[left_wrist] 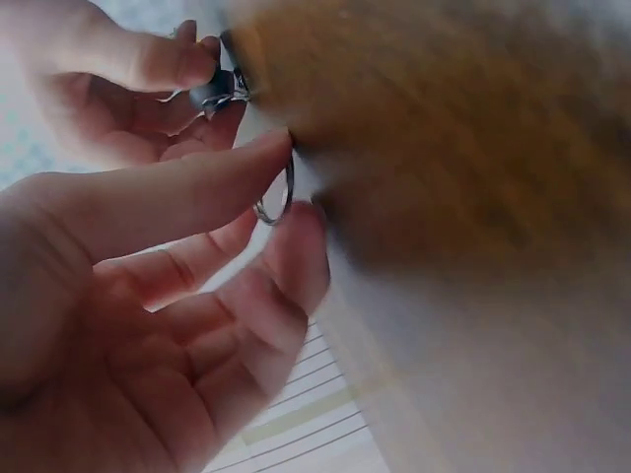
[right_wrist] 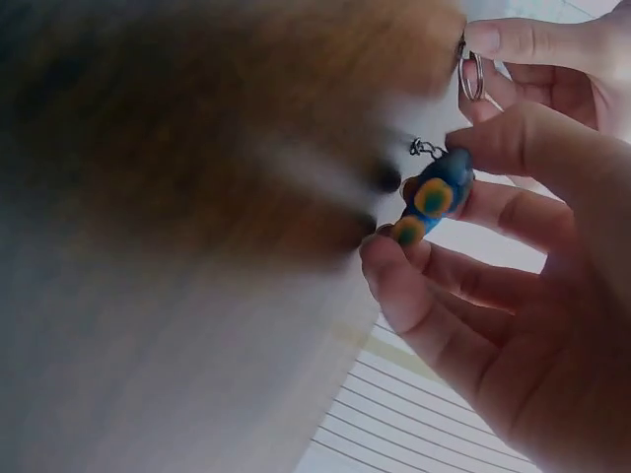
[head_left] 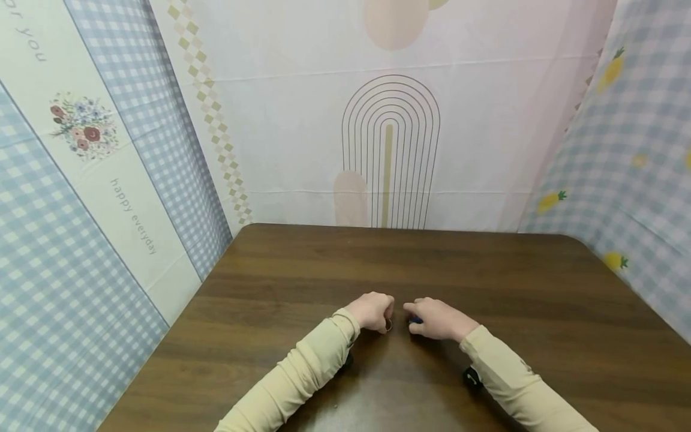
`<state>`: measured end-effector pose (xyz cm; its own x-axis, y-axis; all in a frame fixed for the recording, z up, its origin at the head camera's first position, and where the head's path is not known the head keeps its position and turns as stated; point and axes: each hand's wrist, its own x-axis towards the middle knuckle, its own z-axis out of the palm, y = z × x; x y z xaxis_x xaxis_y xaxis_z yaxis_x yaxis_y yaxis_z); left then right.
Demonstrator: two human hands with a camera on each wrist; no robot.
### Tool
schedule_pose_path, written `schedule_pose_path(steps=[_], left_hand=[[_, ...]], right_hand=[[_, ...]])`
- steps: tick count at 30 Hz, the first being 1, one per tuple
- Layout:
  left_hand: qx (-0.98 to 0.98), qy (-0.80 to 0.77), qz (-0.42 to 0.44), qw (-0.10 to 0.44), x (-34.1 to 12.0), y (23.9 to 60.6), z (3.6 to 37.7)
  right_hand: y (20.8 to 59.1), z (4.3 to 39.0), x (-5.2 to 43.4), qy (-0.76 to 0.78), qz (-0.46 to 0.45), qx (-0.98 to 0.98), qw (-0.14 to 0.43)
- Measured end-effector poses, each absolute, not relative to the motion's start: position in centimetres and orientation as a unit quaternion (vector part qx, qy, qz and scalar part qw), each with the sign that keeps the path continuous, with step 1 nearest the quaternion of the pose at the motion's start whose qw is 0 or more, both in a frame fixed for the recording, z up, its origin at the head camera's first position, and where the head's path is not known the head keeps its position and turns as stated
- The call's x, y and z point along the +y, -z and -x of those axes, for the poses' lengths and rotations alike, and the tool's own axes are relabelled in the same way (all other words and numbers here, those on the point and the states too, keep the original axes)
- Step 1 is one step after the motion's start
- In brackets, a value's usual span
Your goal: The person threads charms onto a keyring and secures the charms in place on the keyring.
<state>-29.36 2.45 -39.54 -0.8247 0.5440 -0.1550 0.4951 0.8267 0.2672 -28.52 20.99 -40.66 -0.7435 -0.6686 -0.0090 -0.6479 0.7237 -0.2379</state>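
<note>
Both hands rest close together on the dark wooden bench (head_left: 486, 282), near its front edge and about the middle of its width; the left hand (head_left: 371, 312) pinches a small metal key ring (head_left: 388, 325) between thumb and curled fingers, the ring standing on edge just at the fingertips; in the left wrist view the ring shows as a thin split loop held between the thumb tip and the fingertips, right against the blurred edge of the bench; the right hand (head_left: 438, 319) sits just beside the left, the two nearly touching at the fingertips; it holds a small blue charm (right_wrist: 434, 197) with yellow-and-green round spots, pinched between the thumb above and the curled fingers below; from the head camera only a sliver of blue shows under the right fingers; a short bit of fine chain (right_wrist: 424, 149) comes off the top of the charm toward the ring, though I cannot tell whether chain and ring are joined; both arms wear pale beige sleeves (head_left: 302, 378); a black wrist device (head_left: 472, 377) shows under the right forearm; patterned cloth backdrops (head_left: 388, 120) stand around the bench, gingham on the left and right, an arch motif straight ahead.
</note>
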Motion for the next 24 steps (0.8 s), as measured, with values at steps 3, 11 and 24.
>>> schedule_pose_path(steps=[3, 11, 24], left_hand=[[0.945, -0.130, -0.275, 0.118, 2.5, 39.5, 29.5], [0.922, -0.242, -0.275, 0.126, 2.2, 39.4, 29.5], [0.892, -0.369, -0.249, 0.078, 1.6, 37.1, 30.1]], right_hand=[[40.5, 28.7, 21.2, 0.127, 0.362, 0.923, 0.031], [40.2, 28.7, 21.7, 0.174, 0.333, 0.927, 0.019], [38.6, 28.8, 22.2, 0.214, 0.283, 0.935, -0.011]])
